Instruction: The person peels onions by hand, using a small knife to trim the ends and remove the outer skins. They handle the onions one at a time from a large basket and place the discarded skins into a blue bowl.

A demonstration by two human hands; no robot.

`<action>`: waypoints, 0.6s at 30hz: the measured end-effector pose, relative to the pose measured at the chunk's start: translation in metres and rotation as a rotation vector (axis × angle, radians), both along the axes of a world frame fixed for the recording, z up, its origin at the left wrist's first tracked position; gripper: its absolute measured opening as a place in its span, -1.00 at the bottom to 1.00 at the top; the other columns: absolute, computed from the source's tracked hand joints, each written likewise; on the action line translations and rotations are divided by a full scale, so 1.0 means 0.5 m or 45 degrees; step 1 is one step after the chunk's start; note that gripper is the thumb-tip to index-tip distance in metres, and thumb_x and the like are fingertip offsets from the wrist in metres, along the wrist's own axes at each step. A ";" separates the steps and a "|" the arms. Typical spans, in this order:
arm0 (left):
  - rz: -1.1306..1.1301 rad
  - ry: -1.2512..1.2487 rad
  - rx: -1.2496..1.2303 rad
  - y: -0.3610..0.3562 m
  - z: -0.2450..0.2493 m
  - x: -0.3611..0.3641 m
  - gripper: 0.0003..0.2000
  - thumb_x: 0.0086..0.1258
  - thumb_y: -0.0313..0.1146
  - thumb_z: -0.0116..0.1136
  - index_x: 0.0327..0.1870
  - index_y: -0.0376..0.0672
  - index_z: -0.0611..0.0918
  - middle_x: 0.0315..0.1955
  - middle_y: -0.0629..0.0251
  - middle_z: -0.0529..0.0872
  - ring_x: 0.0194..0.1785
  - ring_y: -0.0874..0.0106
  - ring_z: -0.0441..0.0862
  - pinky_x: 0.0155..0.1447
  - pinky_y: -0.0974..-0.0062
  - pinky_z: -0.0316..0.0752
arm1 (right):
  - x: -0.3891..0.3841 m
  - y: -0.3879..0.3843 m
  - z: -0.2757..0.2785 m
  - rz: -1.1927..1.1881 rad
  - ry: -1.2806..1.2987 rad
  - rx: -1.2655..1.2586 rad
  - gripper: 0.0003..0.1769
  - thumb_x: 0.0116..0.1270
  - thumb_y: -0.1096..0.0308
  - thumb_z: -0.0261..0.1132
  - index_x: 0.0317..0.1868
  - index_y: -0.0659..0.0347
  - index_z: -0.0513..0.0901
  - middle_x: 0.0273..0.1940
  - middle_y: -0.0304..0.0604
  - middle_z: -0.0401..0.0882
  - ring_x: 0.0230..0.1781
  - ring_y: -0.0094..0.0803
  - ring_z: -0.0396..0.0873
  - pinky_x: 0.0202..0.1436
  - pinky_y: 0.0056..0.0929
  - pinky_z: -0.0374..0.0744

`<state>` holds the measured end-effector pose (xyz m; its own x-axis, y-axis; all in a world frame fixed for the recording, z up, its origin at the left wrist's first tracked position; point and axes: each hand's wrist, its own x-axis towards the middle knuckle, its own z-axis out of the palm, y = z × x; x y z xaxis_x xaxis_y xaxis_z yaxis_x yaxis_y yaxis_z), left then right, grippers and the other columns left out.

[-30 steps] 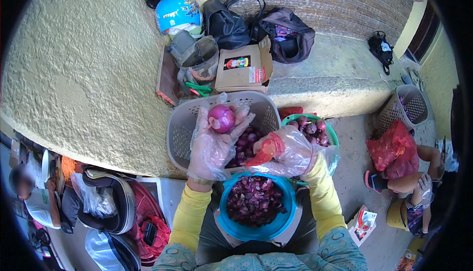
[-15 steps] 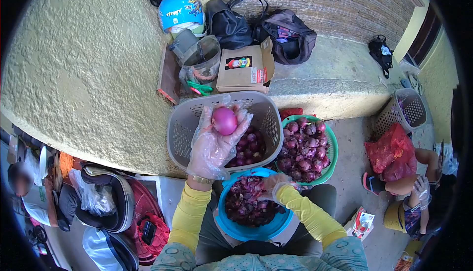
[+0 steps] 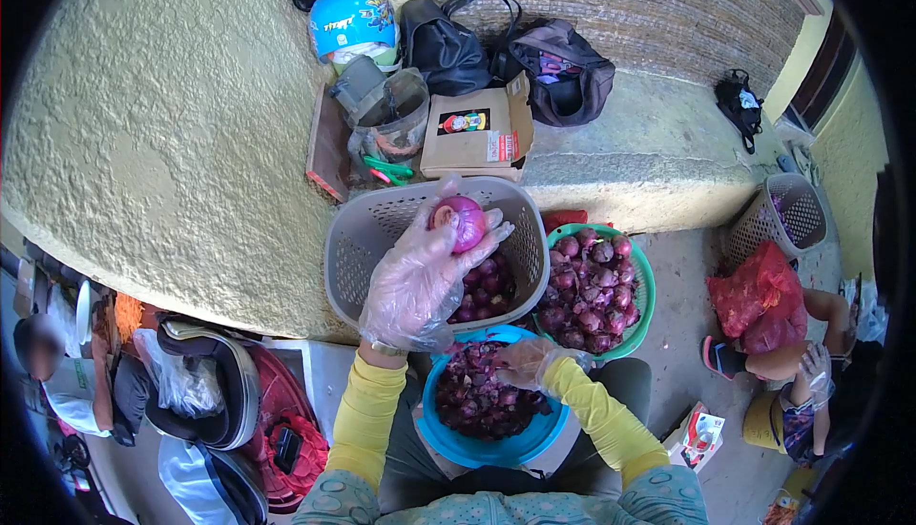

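**Onion swings right over the grey basket**

Since half a second ago the left hand point(image 3: 418, 282) has tilted to the right and carried the onion point(image 3: 461, 221) a little rightward and up. The right hand point(image 3: 528, 363) has stayed low in the blue bowl point(image 3: 448, 441), where it had dropped from beside the basket a second ago.

Both hands wear loose clear plastic gloves over yellow sleeves. The left hand is closed around the onion, fingertips pinching it from below and beside, and holds it above the far part of the grey basket point(image 3: 361, 239). The onion is purple-red and glossy, clear of the smaller onions lying in the basket beneath it.

The right hand rests among the purple peelings point(image 3: 477, 401) in the blue bowl, fingers curled. The crumpled glove hides them, so whether they grip anything cannot be told.

Just right of the basket and touching it stands a green bowl point(image 3: 648, 288) heaped with red onions. Behind the basket, on the concrete ledge point(image 3: 649, 144), are a cardboard box point(image 3: 477, 129), a blue helmet point(image 3: 351, 18) and a dark bag point(image 3: 561, 72). At the far right another person point(image 3: 801, 368) sits by a red bag point(image 3: 759, 291) and a second basket point(image 3: 790, 203).
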<state>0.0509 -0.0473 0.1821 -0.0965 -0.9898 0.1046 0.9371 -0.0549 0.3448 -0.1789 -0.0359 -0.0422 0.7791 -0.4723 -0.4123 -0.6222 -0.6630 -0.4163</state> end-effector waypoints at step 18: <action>0.069 -0.957 -0.075 0.020 -0.015 0.003 -0.38 0.72 0.19 -0.17 0.36 -0.24 0.47 0.10 0.05 0.68 0.03 0.25 0.73 0.13 0.17 0.70 | 0.037 -0.118 0.513 -0.459 -1.075 -0.355 -0.30 0.02 -0.31 0.65 -0.43 0.23 0.63 -0.58 -0.05 0.53 -0.57 -0.04 0.56 -0.45 -0.18 0.49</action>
<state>0.0524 -0.0375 0.1747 -0.1141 -0.9900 0.0827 0.4497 0.0228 0.8929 -0.1604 -0.0949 0.2142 0.5565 -0.7379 0.3819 -0.3754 -0.6334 -0.6767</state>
